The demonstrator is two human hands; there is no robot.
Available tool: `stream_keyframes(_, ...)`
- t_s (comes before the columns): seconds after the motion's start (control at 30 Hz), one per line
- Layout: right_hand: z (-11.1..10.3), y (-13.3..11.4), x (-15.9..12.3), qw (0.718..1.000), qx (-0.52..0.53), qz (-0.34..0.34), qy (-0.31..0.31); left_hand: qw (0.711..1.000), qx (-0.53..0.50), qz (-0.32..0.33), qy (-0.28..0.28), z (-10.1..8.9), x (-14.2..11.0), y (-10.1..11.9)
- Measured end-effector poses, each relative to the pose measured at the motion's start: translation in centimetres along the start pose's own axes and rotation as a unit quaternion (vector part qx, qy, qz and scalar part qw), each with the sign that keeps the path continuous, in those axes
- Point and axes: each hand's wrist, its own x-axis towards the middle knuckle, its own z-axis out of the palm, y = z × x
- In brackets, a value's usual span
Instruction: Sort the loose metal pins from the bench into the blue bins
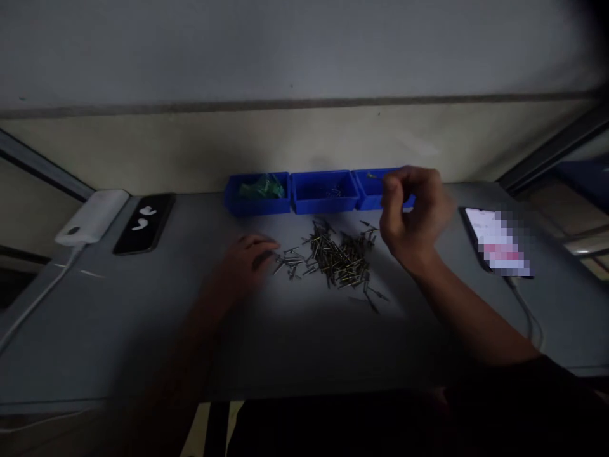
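Note:
A heap of small, slim metal pins [342, 254] lies on the grey table, in front of the blue bins. My right hand [416, 212] is raised over the right-hand bin [368, 200], with thumb and forefinger pinched on one small pin [372, 176]. Motion blurs that hand slightly, and it covers part of the bin. On the left, my left hand [247, 263] rests low by a few loose pins [289, 260] at the heap's edge. Its fingers are loosely bent and apart, with nothing visible in them; whether the fingertips touch a pin is unclear.
The left bin [257, 206] contains green plastic film [264, 187]; several small pieces lie in the middle bin [326, 204]. Leftward are a white power adapter [95, 216] and a dark phone [137, 238] bearing white earbuds [143, 219]. A lit phone [497, 241] with a cable lies right.

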Motion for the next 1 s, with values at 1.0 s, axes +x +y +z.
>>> stream_keyframes(1.0,-0.4,-4.4,-8.1,0.949,0.115,-0.111,-0.272,0.834,-0.503,-0.221,0.045,2.5,-0.5,8.2)
